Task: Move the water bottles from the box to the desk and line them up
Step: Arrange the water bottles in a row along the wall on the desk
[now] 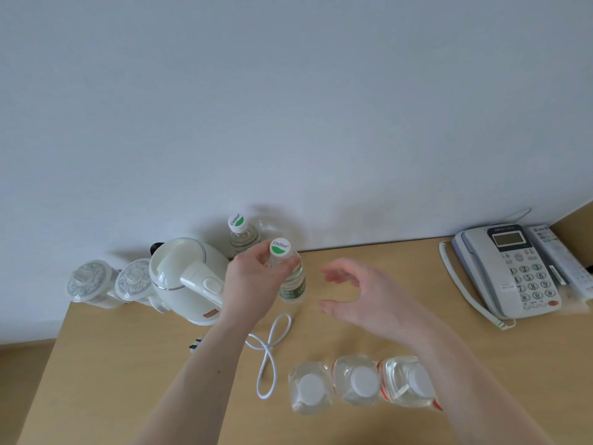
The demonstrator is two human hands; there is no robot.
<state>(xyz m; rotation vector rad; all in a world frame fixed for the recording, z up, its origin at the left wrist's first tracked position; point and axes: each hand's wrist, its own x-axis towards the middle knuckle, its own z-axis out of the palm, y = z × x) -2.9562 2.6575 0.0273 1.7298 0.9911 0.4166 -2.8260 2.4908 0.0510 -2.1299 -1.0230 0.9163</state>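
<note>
Crossing right forearm hides third bottle.

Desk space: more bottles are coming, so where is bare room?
Free: the desk between the held bottle and the telephone, under the right hand; also the near-left corner. Crowded: around the kettle, cable and three front bottles.

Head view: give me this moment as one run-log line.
left hand: grips green-cap bottle neck, upright | right hand: open, holding nothing | white-cap bottles: three in row near edge | desk
</note>
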